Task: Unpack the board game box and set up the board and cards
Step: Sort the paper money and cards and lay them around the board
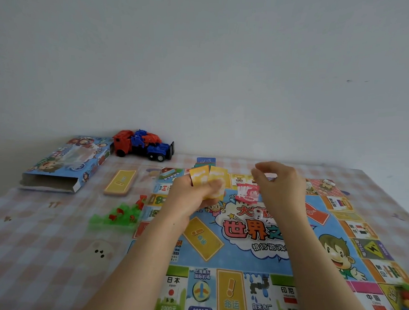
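The colourful game board (259, 259) lies flat on the checked tablecloth. My left hand (192, 194) grips a fan of yellow cards (209, 178) above the board's far left part. My right hand (278, 182) hovers to the right of them, fingers pinched together; whether it holds anything I cannot make out. A pink card (247, 192) stands between the two hands. A white die (258, 214) rests on the board's centre. Left of the board lies a yellow card stack (120, 182). The open blue game box (65, 164) sits at the far left.
A red and blue toy truck (143, 147) stands by the wall behind the box. Green and red plastic pieces (119, 215) are heaped left of the board. Blue and green cards (205, 160) lie beyond the board. Coloured pawns (408, 300) sit at the right edge.
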Demonstrator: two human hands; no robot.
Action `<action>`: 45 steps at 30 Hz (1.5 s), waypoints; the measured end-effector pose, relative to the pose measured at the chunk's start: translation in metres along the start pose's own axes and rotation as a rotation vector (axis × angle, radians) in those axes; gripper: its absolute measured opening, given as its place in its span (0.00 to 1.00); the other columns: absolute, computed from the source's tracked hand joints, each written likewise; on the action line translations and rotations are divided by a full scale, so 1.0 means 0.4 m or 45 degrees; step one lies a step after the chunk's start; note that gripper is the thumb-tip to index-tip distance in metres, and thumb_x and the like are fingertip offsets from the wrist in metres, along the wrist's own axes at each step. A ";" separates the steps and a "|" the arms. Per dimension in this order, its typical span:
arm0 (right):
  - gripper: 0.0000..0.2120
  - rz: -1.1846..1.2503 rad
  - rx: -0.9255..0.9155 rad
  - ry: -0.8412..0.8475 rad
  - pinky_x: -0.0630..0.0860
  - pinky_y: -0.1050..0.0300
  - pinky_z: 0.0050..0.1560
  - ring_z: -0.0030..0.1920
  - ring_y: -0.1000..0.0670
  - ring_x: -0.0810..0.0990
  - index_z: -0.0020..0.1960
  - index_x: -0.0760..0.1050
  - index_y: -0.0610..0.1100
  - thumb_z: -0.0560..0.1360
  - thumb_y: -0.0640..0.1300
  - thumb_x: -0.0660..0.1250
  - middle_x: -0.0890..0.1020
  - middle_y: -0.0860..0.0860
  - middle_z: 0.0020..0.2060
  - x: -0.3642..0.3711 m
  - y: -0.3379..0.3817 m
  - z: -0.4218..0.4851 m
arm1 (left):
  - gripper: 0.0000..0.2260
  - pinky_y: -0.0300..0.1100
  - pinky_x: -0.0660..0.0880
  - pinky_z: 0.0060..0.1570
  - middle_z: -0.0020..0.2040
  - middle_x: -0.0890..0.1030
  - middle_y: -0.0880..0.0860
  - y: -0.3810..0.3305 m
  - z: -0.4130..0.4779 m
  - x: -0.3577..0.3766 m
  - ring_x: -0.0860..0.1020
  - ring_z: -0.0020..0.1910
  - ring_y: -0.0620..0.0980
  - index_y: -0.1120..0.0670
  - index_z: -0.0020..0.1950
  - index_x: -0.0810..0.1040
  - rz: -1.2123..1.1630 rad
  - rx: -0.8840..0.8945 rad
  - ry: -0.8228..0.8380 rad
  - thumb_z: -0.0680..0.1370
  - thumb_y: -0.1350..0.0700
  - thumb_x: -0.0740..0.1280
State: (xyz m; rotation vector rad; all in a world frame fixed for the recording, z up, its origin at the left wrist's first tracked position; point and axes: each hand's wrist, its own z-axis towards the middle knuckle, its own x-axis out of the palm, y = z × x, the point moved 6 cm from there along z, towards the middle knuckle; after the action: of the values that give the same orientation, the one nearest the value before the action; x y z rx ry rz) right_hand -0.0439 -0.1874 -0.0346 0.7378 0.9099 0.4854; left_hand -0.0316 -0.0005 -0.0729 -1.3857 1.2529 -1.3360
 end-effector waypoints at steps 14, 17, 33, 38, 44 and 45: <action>0.04 0.561 0.154 0.313 0.68 0.67 0.23 0.19 0.59 0.70 0.41 0.82 0.42 0.72 0.43 0.72 0.77 0.55 0.21 0.038 0.033 -0.037 | 0.07 0.39 0.81 0.37 0.47 0.84 0.56 -0.006 -0.010 0.021 0.82 0.40 0.49 0.60 0.54 0.79 -0.146 -0.102 0.081 0.77 0.63 0.66; 0.05 0.654 0.200 0.387 0.70 0.65 0.24 0.20 0.56 0.71 0.43 0.82 0.40 0.71 0.42 0.73 0.77 0.53 0.21 0.045 0.038 -0.042 | 0.07 0.35 0.77 0.30 0.44 0.84 0.53 -0.007 -0.008 0.008 0.82 0.38 0.46 0.56 0.51 0.80 -0.011 -0.043 0.014 0.73 0.61 0.72; 0.06 0.906 0.334 0.381 0.73 0.64 0.29 0.26 0.55 0.73 0.46 0.83 0.42 0.69 0.37 0.74 0.79 0.49 0.29 0.028 0.015 -0.033 | 0.09 0.33 0.74 0.28 0.40 0.85 0.51 -0.011 -0.014 0.008 0.81 0.35 0.46 0.56 0.45 0.80 0.061 -0.043 0.016 0.67 0.61 0.76; 0.07 0.918 0.413 0.417 0.73 0.63 0.29 0.26 0.54 0.73 0.47 0.83 0.40 0.69 0.37 0.74 0.79 0.49 0.28 0.044 0.002 -0.039 | 0.04 0.40 0.82 0.41 0.44 0.85 0.55 -0.007 -0.010 0.014 0.83 0.40 0.49 0.58 0.47 0.81 -0.142 -0.101 0.060 0.75 0.64 0.69; 0.07 0.833 0.425 0.481 0.73 0.63 0.30 0.28 0.52 0.75 0.46 0.83 0.44 0.68 0.40 0.75 0.81 0.46 0.31 0.062 0.010 -0.052 | 0.06 0.35 0.76 0.30 0.42 0.85 0.53 -0.006 -0.010 0.011 0.81 0.37 0.47 0.56 0.47 0.81 0.054 -0.046 0.011 0.71 0.63 0.73; 0.06 0.821 0.433 0.484 0.72 0.63 0.28 0.28 0.52 0.74 0.44 0.83 0.44 0.68 0.41 0.75 0.82 0.46 0.31 0.063 0.009 -0.053 | 0.08 0.34 0.75 0.30 0.43 0.85 0.53 -0.007 -0.010 0.010 0.81 0.37 0.47 0.56 0.48 0.82 0.075 -0.027 -0.005 0.70 0.62 0.74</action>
State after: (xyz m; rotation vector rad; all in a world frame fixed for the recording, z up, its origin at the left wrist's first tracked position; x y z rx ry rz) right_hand -0.0486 -0.1607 -0.0536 1.2897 1.1160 1.0825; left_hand -0.0354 -0.0038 -0.0690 -1.3555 1.2991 -1.2828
